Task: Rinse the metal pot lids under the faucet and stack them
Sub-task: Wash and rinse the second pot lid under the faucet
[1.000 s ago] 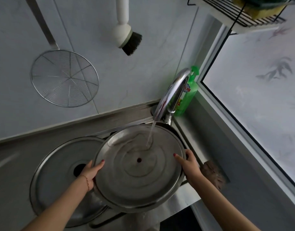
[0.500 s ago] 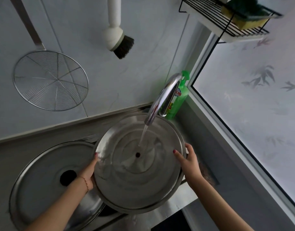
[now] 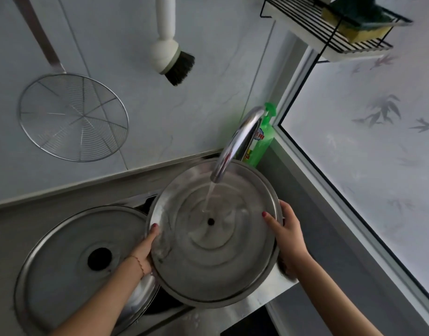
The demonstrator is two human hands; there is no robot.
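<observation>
A round metal pot lid with a small centre hole is held inner side up under the chrome faucet. Water runs from the spout onto the lid just above its hole and spreads across it. My left hand grips the lid's left rim, thumb on top. My right hand grips the right rim the same way. A larger metal lid with a bigger dark centre hole lies to the left, partly under the held lid and my left forearm.
A green dish soap bottle stands behind the faucet in the corner. A wire skimmer and a white dish brush hang on the tiled wall. A black wire shelf with a sponge sits upper right beside the frosted window.
The held lid has shifted so the stream lands nearer its centre hole, and water now spreads wider over it. Both hands keep their grip on the rim.
</observation>
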